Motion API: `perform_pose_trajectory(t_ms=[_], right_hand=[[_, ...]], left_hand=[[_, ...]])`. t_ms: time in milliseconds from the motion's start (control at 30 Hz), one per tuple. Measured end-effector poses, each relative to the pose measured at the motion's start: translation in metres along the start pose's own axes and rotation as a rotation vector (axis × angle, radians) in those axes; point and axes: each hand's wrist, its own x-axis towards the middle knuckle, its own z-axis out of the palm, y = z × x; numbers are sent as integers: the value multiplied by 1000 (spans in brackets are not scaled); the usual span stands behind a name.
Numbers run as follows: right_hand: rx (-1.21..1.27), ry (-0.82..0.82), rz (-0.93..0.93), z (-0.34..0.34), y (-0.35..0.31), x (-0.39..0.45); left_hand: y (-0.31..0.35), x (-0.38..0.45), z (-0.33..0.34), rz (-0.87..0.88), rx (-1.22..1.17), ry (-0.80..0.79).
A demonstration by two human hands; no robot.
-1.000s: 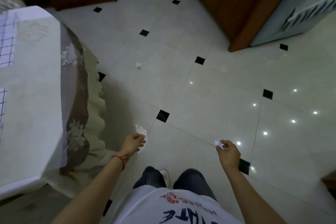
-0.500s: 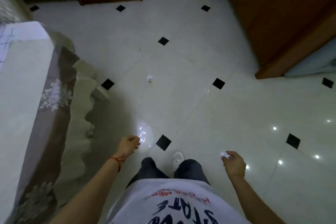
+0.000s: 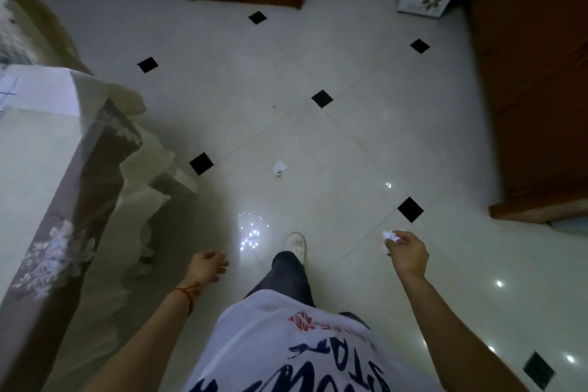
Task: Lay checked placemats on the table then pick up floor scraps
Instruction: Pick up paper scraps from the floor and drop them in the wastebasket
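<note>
The right hand (image 3: 409, 253) pinches a crumpled white paper scrap (image 3: 390, 235); the left hand (image 3: 208, 266) hangs loosely curled, apparently holding nothing. Scrap collection is underway: another white scrap (image 3: 279, 167) lies on the tiled floor (image 3: 350, 143) mid-frame, ahead of the feet, calling for a step forward and a stoop.

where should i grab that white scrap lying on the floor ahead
Probably pinch the raised white end of the scrap, coming straight down from above with the left hand, which looks free. It lies small and low on the smooth tile, so fingertips closing from either side suit it.
</note>
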Motion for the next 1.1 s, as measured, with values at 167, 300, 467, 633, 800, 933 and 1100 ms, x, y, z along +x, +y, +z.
perform_pose_trajectory(t_ms=[167, 300, 467, 633, 800, 933, 1100], right_hand=[[2, -16, -2, 11, -60, 68], [-71, -46, -6, 11, -99, 117], [-117, -168, -86, 32, -146, 207], [-134, -279, -139, 62, -210, 292], [-192, -401, -212, 106, -263, 349], [-332, -519, -306, 165, -269, 380], [-446, -525, -356, 246, -231, 420]], left_hand=[[122, 48, 17, 71, -29, -17], [219, 79, 32, 151, -32, -65], [309, 129, 49, 195, -15, -27], [346, 158, 60, 99, -30, 66], [352, 192, 74, -19, 19, 91], [340, 236, 88, -93, 102, 105], [308, 325, 114, -73, 218, 132]])
